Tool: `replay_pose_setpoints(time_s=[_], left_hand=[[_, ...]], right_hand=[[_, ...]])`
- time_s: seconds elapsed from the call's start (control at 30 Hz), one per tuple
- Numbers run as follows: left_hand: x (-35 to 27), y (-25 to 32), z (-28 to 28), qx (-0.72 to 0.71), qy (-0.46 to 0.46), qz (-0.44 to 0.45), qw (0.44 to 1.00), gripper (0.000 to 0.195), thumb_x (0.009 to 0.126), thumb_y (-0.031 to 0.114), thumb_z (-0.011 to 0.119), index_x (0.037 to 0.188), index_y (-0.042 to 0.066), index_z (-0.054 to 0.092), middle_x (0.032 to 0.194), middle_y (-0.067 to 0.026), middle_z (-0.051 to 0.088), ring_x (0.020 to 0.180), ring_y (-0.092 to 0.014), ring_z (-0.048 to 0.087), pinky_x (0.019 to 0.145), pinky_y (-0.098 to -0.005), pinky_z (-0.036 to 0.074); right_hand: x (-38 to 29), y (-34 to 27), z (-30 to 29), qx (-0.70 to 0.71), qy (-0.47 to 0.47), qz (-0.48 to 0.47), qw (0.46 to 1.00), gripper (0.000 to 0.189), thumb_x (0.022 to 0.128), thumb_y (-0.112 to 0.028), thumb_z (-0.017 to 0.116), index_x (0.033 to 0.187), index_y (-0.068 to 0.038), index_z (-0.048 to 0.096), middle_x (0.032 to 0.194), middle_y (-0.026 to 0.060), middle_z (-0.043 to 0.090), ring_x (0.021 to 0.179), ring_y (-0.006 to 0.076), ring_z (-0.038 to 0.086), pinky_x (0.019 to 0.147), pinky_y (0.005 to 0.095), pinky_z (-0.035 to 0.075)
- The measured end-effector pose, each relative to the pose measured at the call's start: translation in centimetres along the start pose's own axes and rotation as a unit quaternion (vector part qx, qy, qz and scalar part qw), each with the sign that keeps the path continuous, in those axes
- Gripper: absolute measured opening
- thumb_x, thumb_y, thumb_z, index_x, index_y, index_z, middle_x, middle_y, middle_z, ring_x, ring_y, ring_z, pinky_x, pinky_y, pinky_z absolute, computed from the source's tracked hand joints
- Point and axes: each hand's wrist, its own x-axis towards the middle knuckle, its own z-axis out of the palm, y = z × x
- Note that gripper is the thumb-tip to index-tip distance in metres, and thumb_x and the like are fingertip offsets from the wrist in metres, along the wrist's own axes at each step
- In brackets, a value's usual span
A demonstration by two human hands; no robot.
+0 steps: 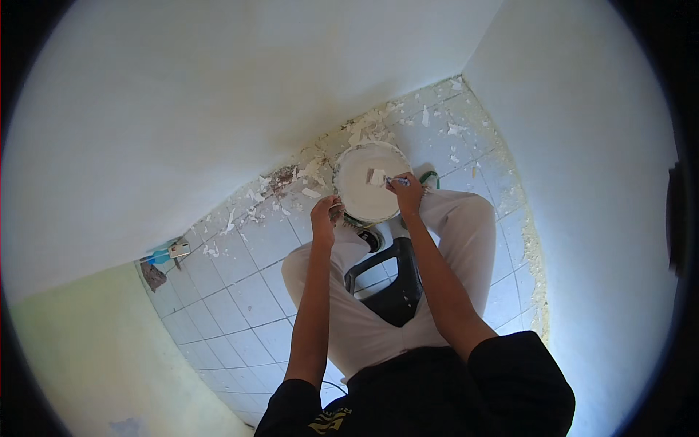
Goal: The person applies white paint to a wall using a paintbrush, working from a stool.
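Observation:
A round bucket (407, 155) of off-white paint stands on the floor between my feet, with dried smears along its rim. My right hand (407, 191) grips the handle of a flat paintbrush (377, 177) from the right side. The wide brush head is coated in paint and lies over the paint's surface; whether it dips in is hard to tell. At the bucket's lower left, my left hand (326, 214) has its fingers curled against the rim, partly hiding what they hold.
Paint flakes (311, 193) litter the tiled floor (229, 295) along the wall (218, 109). Between my legs is a black plastic stool (401, 295). A blue object (159, 257), a small pale box (179, 250) and a dark rag (153, 276) lie in the left corner.

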Motion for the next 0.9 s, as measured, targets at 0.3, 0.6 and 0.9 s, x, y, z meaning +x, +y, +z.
replay_pose_setpoints(time_s=[0.3, 0.6, 0.9], left_hand=[[11.9, -9.4, -3.9, 0.386, 0.028, 0.014, 0.922, 0.053, 0.088, 0.026, 0.054, 0.130, -0.005, 0.043, 0.125, -0.0202, 0.054, 0.116, -0.032, 0.051, 0.098, -0.0346, 0.037], [12.8, -12.7, -4.2, 0.488, 0.030, -0.042, 0.871, 0.073, 0.088, 0.025, 0.053, 0.141, -0.009, 0.016, 0.145, -0.0301, 0.020, 0.136, -0.038, 0.022, 0.111, -0.0343, 0.021], [13.7, -12.1, -5.2, 0.499, -0.001, -0.059, 0.864, 0.074, 0.087, 0.027, 0.054, 0.141, -0.008, 0.016, 0.139, -0.0321, 0.029, 0.129, -0.041, 0.033, 0.105, -0.0362, 0.029]], right_hand=[[8.0, 12.8, 4.3, -0.223, -0.039, -0.040, 0.973, 0.017, 0.065, -0.006, 0.067, 0.081, 0.000, 0.064, 0.074, 0.0168, 0.065, 0.071, 0.0282, 0.065, 0.067, 0.0359, 0.049], [9.3, 17.4, 6.7, -0.208, -0.051, -0.003, 0.977, 0.019, 0.068, -0.006, 0.067, 0.086, 0.001, 0.065, 0.075, 0.0146, 0.066, 0.071, 0.0210, 0.064, 0.069, 0.0321, 0.048], [9.2, 17.9, 6.6, -0.171, -0.087, 0.033, 0.981, 0.019, 0.067, -0.008, 0.071, 0.085, -0.001, 0.067, 0.076, 0.0137, 0.067, 0.072, 0.0220, 0.066, 0.070, 0.0315, 0.050]])
